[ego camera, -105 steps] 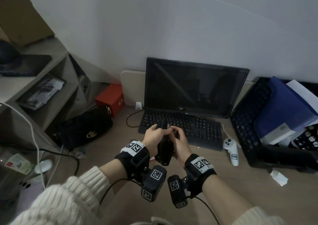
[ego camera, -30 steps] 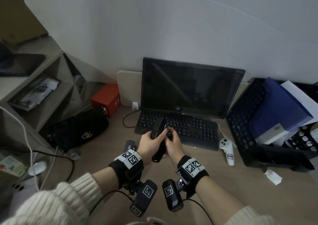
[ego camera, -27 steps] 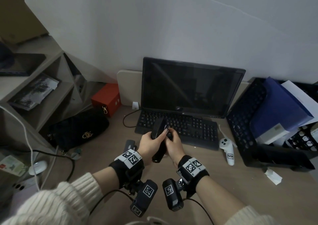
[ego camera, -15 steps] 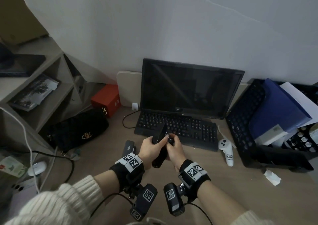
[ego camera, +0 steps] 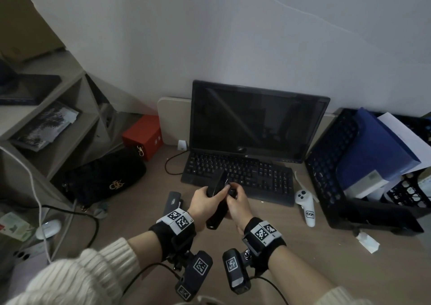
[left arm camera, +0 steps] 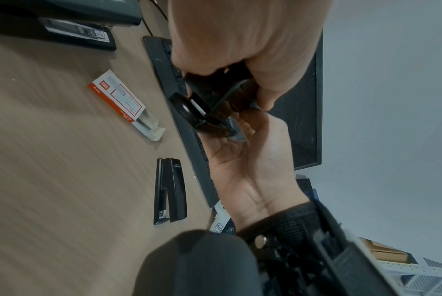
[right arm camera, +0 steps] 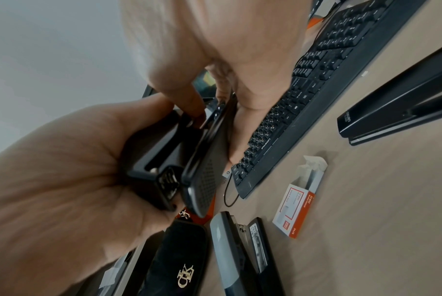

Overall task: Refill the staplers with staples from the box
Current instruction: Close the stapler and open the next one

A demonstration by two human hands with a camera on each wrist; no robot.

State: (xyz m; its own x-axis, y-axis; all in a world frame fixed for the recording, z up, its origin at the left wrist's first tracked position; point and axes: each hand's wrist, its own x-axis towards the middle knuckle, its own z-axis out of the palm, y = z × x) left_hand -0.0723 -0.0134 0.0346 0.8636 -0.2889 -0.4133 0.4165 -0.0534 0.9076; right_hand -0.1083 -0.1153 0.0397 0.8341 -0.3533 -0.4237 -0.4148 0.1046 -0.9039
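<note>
Handbag point(ego camera: 102, 180): black, quilted and soft, with a gold monogram, lying on the wooden desk point(ego camera: 326, 258) below the shelf at far left.
Grey stapler point(right arm camera: 237, 254): hinged open and flat on the desk beside the handbag, its metal channel bare; the head view shows only its tip.
Staple box point(right arm camera: 299, 202): small white and orange card carton with its end flap open, lying on the desk between the grey stapler and the keyboard point(ego camera: 238, 177). Only the wrist views show it; in the head view the hands hide it.
Left hand point(ego camera: 205, 203): fingers and thumb curled round the body of the held stapler point(ego camera: 217, 200).
Held stapler: glossy black plastic, long and narrow, held above the desk in front of the keyboard with its top arm swung away; the right wrist view shows a dimpled base pad.
Right hand point(ego camera: 238, 202): fingertips pinched together at the open front end of the held stapler; whether they grasp staples cannot be told.
Second black stapler point(left arm camera: 170, 190): closed and flat on the desk near the keyboard, seen only from the wrists.
Controller point(ego camera: 305, 205): smooth white plastic, right of the keyboard.
Change: compared with half a second ago the hands and the held stapler sit at much the same spot, slightly lower than a second ago.
</note>
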